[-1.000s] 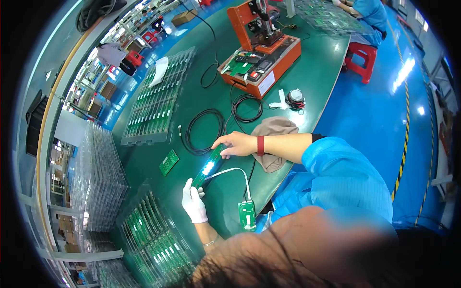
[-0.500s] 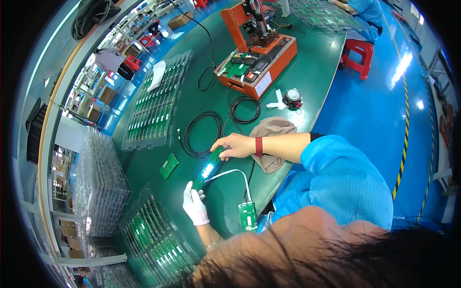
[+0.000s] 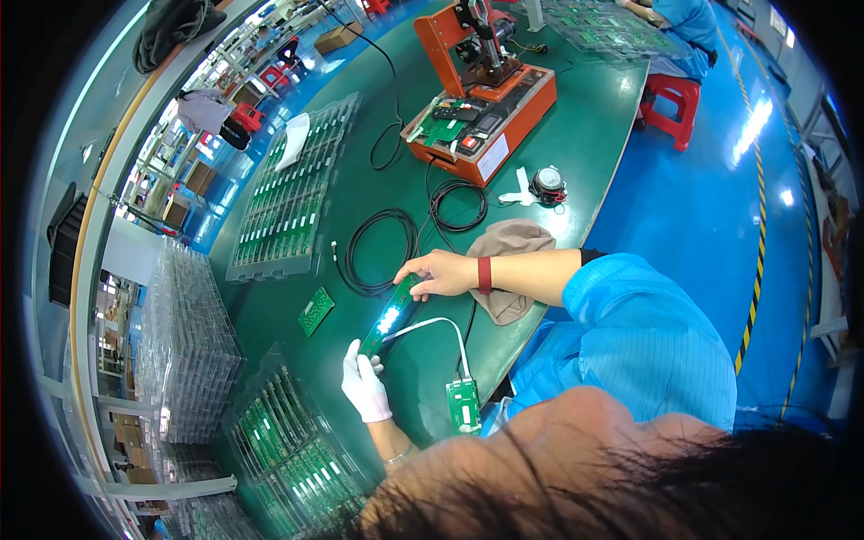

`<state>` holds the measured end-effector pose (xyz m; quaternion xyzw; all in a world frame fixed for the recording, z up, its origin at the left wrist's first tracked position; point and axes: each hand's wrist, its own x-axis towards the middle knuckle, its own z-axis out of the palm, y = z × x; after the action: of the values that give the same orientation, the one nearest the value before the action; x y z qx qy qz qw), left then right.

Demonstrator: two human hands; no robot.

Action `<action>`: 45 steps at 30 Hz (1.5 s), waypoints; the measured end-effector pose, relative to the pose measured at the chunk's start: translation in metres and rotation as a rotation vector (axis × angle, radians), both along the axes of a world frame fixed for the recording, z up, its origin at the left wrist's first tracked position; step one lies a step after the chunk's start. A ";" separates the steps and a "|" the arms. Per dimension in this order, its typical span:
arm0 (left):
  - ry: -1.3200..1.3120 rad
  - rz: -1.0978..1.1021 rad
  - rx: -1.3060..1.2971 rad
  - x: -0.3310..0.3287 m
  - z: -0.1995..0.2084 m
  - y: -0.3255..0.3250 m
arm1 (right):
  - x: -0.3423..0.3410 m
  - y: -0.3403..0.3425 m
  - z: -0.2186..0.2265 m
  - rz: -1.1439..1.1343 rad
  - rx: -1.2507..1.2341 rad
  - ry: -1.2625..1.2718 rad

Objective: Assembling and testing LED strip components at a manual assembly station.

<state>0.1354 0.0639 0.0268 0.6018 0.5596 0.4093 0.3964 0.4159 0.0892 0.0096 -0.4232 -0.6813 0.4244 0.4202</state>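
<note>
A long, narrow green circuit board [image 3: 376, 336] with bright white lights glowing along its middle is held between my two hands. My left hand [image 3: 364, 385], in a white glove, pinches its lower left end. Its upper right end is gripped by my bare right hand [image 3: 441, 273], thumb on one side and fingers on the other. From beside the lit part a white flat cable [image 3: 438, 321] curves to a smaller green board [image 3: 463, 405] near the table's front edge. Another small green board [image 3: 316, 311] lies flat on the table, left of the lit one.
Trays of boards lie at the far left [image 3: 292, 193] and near left [image 3: 297, 454], beside stacked clear trays [image 3: 189, 351]. An orange press machine [image 3: 486, 117] stands at the back. Black coiled cable [image 3: 382, 252], a brown cloth [image 3: 504, 243] and a round device [image 3: 548, 184] lie nearer. A co-worker [image 3: 688, 36] sits beyond.
</note>
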 end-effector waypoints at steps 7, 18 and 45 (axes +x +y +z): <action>-0.015 0.007 0.009 -0.003 -0.004 0.001 | -0.003 -0.002 0.002 -0.011 -0.024 0.013; 0.030 -0.001 0.036 -0.035 -0.021 0.008 | -0.032 0.009 -0.017 0.008 -0.027 0.091; -0.117 0.045 0.004 -0.112 -0.053 -0.008 | -0.115 -0.009 -0.051 0.028 -0.168 0.202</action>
<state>0.0230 0.0562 -0.0260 0.5648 0.5481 0.4538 0.4179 0.3008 0.0800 -0.0413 -0.4025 -0.6035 0.5264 0.4436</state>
